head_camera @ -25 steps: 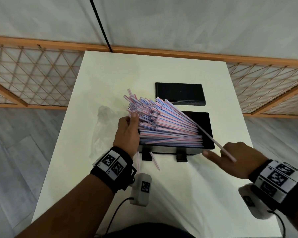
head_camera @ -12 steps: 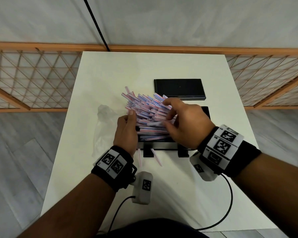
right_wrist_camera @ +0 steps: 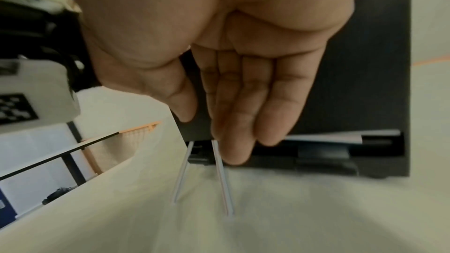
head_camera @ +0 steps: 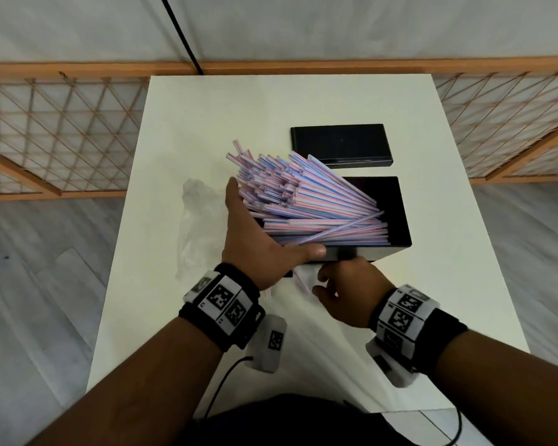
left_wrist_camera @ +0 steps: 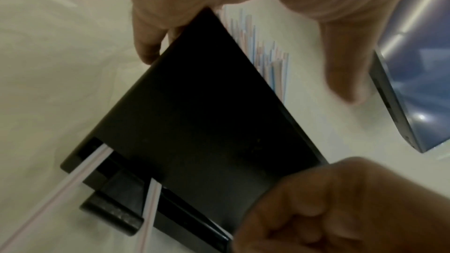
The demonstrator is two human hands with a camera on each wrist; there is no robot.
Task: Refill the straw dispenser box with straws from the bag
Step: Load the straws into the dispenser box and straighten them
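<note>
From the head view, the black dispenser box (head_camera: pixel 397 214) sat on the white table (head_camera: pixel 303 101), open at the top, with a fanned bundle of striped straws (head_camera: pixel 303 194) lying slantwise in it, their left ends sticking up past the box's left edge; the left hand (head_camera: pixel 255 243) was spread wide against that end of the bundle, fingers straight along the straw ends and thumb stretched along the box's near rim, pressing rather than gripping; the right hand (head_camera: pixel 348 291) was at the box's near face, fingers tucked under out of sight, so I could not tell what it had hold of; a couple of loose straws (head_camera: pixel 303 283) poked out onto the table between the wrists; the clear bag (head_camera: pixel 200 217) lay crumpled just left of the left hand, and the black lid (head_camera: pixel 342 143) lay flat behind the box, apart from it; bare tabletop stretched to the right and toward the near edge.

From the left wrist, the box's dark front filled the middle, straw ends showing past its top edge; the left hand's fingers hung open over it; two straws ran out of the slot at the bottom; the other hand blurred the lower right corner.

From the right wrist, the right hand's fingers (right_wrist_camera: pixel 243 103) were straight and together, tips against the slot beside one of the two straws; nothing was pinched.
</note>
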